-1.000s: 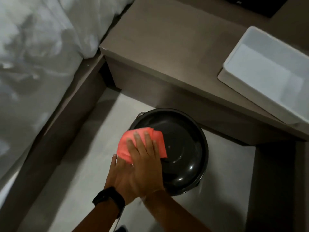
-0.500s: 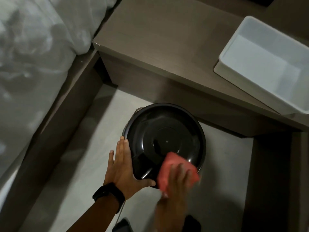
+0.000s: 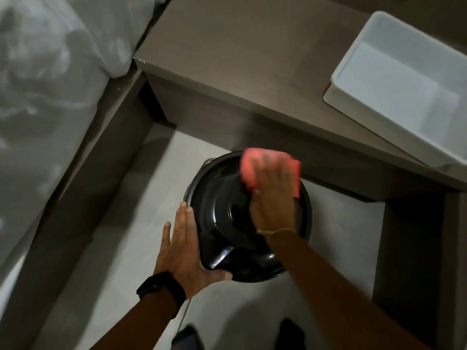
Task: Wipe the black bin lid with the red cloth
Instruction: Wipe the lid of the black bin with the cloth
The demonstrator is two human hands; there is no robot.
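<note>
The right hand (image 3: 274, 198) is lying flat, fingers spread, pressing the red cloth (image 3: 252, 169) against the far rim of the black bin lid (image 3: 227, 223); it is pinning the cloth under the palm rather than clutching it, and motion blur is softening both. The left hand (image 3: 187, 246) is bracing the lid's left edge, fingers straight and together, thumb hooking under the near rim, a black watch (image 3: 161, 290) sitting on the wrist. The bin is standing on the pale floor (image 3: 101, 261) beside a brown cabinet (image 3: 240, 59) bearing a white tray (image 3: 353, 61).
</note>
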